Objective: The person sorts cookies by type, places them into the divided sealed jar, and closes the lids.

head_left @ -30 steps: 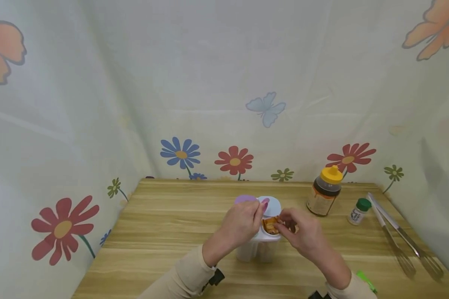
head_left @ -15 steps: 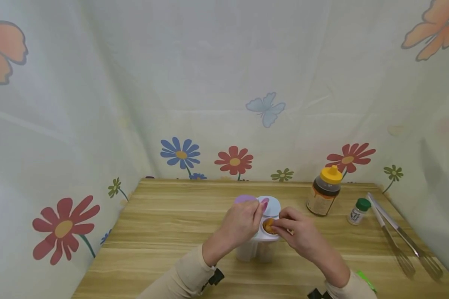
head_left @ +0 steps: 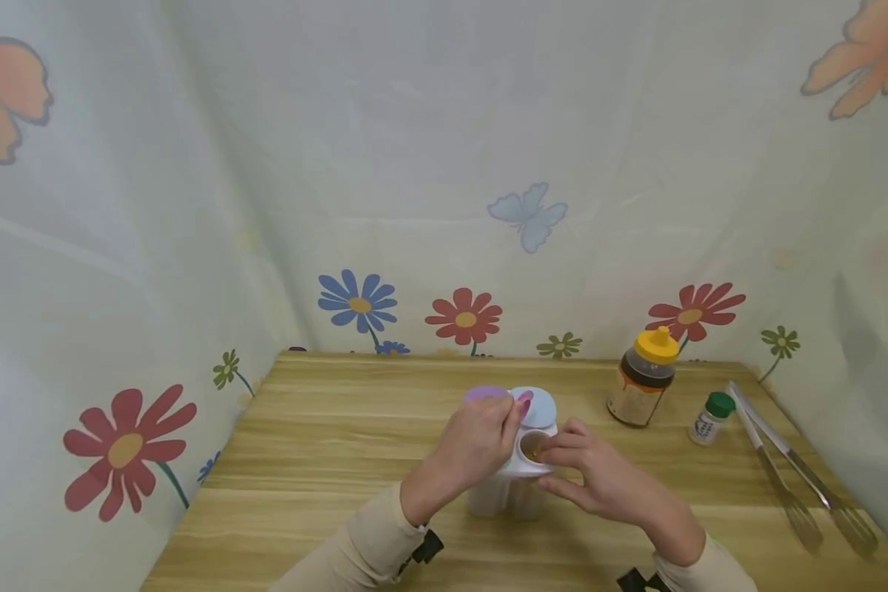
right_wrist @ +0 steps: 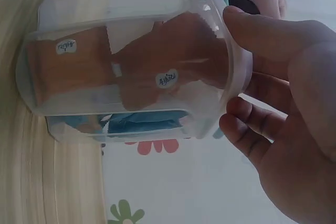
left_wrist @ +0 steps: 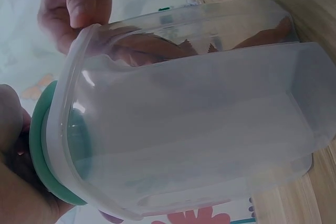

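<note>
A clear plastic storage container [head_left: 514, 500] with several compartments stands upright on the table. Its white top carries a purple lid [head_left: 486, 392], a light blue lid [head_left: 537, 408] and a green lid [left_wrist: 43, 145]. Over the middle of the top, my left hand [head_left: 475, 437] grips the container with curled fingers, hiding what lies under it. My right hand [head_left: 599, 477] has its fingers in the round opening [head_left: 530, 445] of the front right compartment, thumb outside at the rim. Inside show brown sachets [right_wrist: 176, 56] with white labels, and a blue packet [right_wrist: 147, 122] in a neighbouring compartment.
A brown jar with a yellow lid [head_left: 642, 378] stands at the back right. Beside it are a small green-capped shaker [head_left: 712, 419] and long metal tongs [head_left: 777, 452]. A flowered curtain [head_left: 414, 164] encloses the wooden table [head_left: 340, 427].
The brown sachet that showed at the opening has sunk down inside the compartment. My right hand has shifted to the rim's right side, its thumb lower. My left hand has not moved.
</note>
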Tool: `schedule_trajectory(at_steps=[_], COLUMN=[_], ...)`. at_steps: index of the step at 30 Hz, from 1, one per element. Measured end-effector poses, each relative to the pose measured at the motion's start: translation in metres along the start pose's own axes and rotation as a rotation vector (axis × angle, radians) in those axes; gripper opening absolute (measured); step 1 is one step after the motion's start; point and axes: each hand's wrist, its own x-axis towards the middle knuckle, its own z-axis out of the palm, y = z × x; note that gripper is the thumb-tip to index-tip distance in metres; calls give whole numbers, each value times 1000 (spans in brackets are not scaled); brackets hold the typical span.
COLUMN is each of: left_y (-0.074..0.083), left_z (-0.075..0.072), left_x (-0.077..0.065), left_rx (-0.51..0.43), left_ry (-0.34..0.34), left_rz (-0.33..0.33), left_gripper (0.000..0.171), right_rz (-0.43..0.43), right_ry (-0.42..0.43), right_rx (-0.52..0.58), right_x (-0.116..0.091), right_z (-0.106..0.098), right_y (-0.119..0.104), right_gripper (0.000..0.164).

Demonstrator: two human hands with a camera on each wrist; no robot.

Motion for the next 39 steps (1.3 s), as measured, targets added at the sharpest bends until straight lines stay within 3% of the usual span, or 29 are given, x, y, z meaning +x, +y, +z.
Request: schedule_trajectory(at_steps=[4,11,14,21,30,39], left_y=[0,-2,0,7,7,9], left_z=[0,5,6,3,1,-1], left_x=[0,0,-1,-3,-1,-1], left_rx=[-34,-52,-64,-55,-27,3], left_ry=[18,144,172,129,72,37], left_rz=[26,111,165,174,155,142], left_gripper=[37,19,21,23,23,23], right_rz=[-16,-20,-18,-9,166,290], right_ry=[26,103,143,230,221,216], right_rx=[14,34,44,112,188,214], right_x=[2,-1,-4,-9,-14,-11], right_z=[0,7,11,17,17,17], right_y=[1,7,9,12,16,20], right_gripper=[15,30,35,41,51,81])
